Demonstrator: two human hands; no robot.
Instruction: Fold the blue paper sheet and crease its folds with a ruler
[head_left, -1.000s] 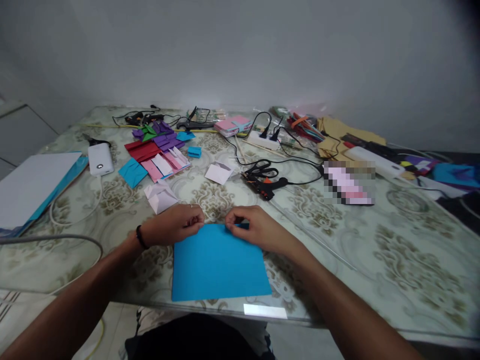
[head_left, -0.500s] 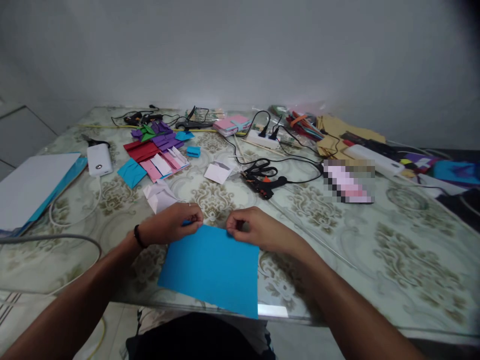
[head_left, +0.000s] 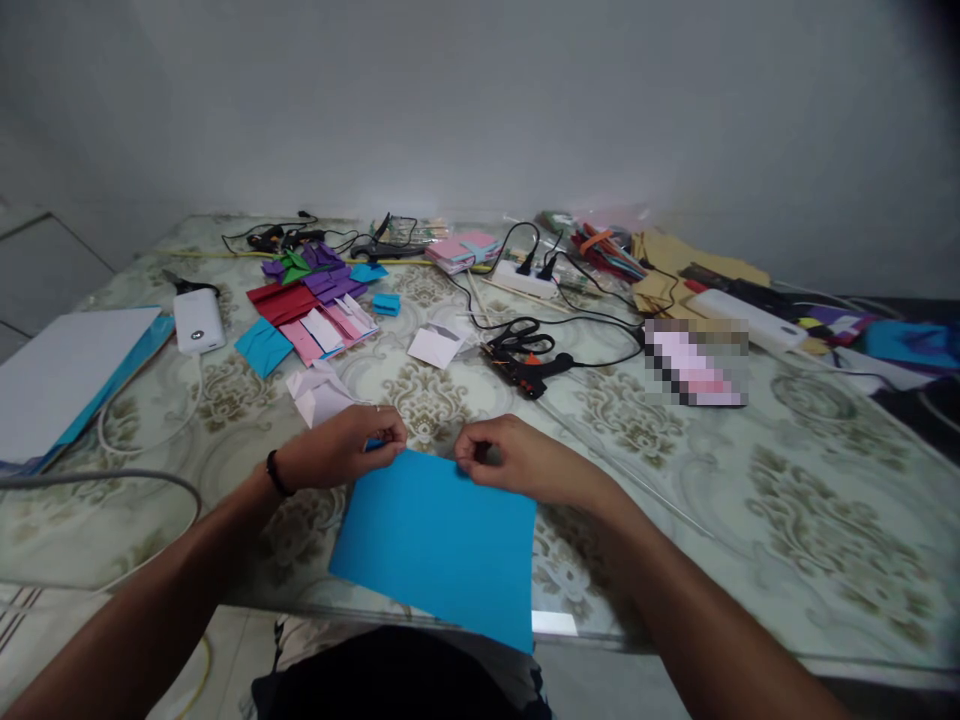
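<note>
A sheet of blue paper [head_left: 442, 545] lies at the front of the table, its near corner reaching past the edge. My left hand [head_left: 360, 445] pinches it at the far left corner, a bit of blue showing under the fingers. On the far edge, to the right, my right hand [head_left: 499, 458] has thumb and fingertips closed on the same sheet. Just beyond my left hand is a creased white paper piece [head_left: 321, 393]. A folded white paper [head_left: 437, 345] rests farther back, left of a black glue gun [head_left: 532, 372] and black-handled scissors [head_left: 525, 338].
Folded coloured papers [head_left: 311, 305] spread over the back left. A white power bank [head_left: 199, 320] with a cable sits near a paper stack [head_left: 75, 370]. Behind, a power strip [head_left: 521, 280] has black cords plugged in. A thin stick [head_left: 637, 475] lies right of my right hand.
The blue sheet has shifted to the right and slightly toward me between my hands. Both hands have stayed nearly in place, still pinched at its far edge.
</note>
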